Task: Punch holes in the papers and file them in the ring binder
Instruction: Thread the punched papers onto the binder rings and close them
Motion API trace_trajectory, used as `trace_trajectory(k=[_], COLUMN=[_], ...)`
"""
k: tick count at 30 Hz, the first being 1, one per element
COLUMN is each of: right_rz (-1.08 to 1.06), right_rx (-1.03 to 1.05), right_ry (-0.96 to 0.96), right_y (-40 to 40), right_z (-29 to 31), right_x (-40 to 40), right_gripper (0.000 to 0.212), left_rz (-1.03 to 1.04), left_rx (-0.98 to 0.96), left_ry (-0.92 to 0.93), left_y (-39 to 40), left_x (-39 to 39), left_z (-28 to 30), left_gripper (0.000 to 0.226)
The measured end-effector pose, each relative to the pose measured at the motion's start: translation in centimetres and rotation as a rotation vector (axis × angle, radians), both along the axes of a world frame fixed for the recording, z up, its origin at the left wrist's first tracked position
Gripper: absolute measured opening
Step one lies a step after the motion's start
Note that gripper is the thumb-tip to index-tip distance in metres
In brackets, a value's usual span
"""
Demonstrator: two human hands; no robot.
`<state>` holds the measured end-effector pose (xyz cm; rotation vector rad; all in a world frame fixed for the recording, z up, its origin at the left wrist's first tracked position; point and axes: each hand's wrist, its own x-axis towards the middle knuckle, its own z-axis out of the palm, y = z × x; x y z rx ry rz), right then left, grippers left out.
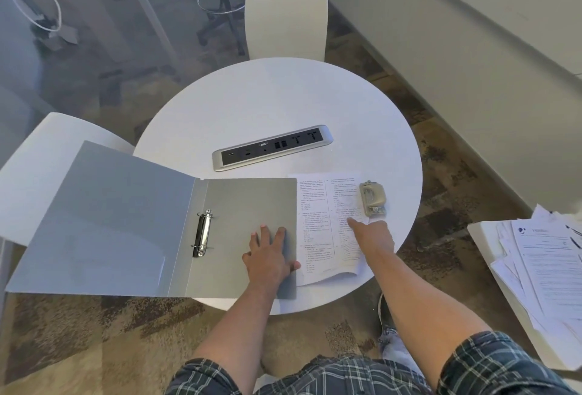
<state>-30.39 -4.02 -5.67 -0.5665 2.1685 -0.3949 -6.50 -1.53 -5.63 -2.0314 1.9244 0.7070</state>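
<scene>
Ring binder (151, 224) open on table (267, 104). Left hand (271, 256) flat on binder, fingers spread; right hand (371, 234) pressing papers (327, 221), fingers extended, beside hole punch (373, 198)

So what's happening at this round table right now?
A person has a grey ring binder lying open on the round white table. The left hand rests flat on its right cover, and the right hand presses on printed white papers beside it. A beige hole punch sits on the papers' far corner. The metal rings hold no sheets.
</scene>
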Motion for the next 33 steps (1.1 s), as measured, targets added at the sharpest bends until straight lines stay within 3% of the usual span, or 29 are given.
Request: trace_trajectory(k=[3, 6, 8, 20, 26, 29, 33], right_rz=[-0.064, -0.133, -0.111, 0.271, 0.593, 0.734, 0.633], right_rx=[-0.095, -0.19, -0.189, -0.241, -0.21, -0.171, -0.248], right_ry=[-0.149, -0.267, -0.246, -0.151, 0.016, 0.114, 0.055], right_y=[0.4, 1.3, 1.6, 0.1, -1.1, -1.5, -1.6], right_z=[-0.6, 0.3, 0.3, 1.8, 2.7, 2.6, 2.6], right_x=[-0.5, -0.8, -1.3, -2.5, -2.0, -1.9, -2.0], right_gripper=[0.081, 0.034, 0.017, 0.029, 0.025, 0.014, 0.011], left_rz=[0.0, -0.003, 0.0, 0.003, 0.0, 0.001, 0.005], left_rx=[-0.004, -0.014, -0.018, -0.018, -0.023, -0.022, -0.01], left_ry=[-0.005, -0.008, -0.004, -0.002, 0.0, -0.005, -0.006], left_y=[0.0, 0.0, 0.0, -0.2, -0.1, -0.2, -0.3], left_x=[-0.1, -0.1, -0.1, -0.1, -0.2, -0.2, -0.3], left_z=[0.0, 0.1, 0.0, -0.1, 0.1, 0.1, 0.3], left_gripper=[0.09, 0.091, 0.091, 0.092, 0.091, 0.092, 0.091])
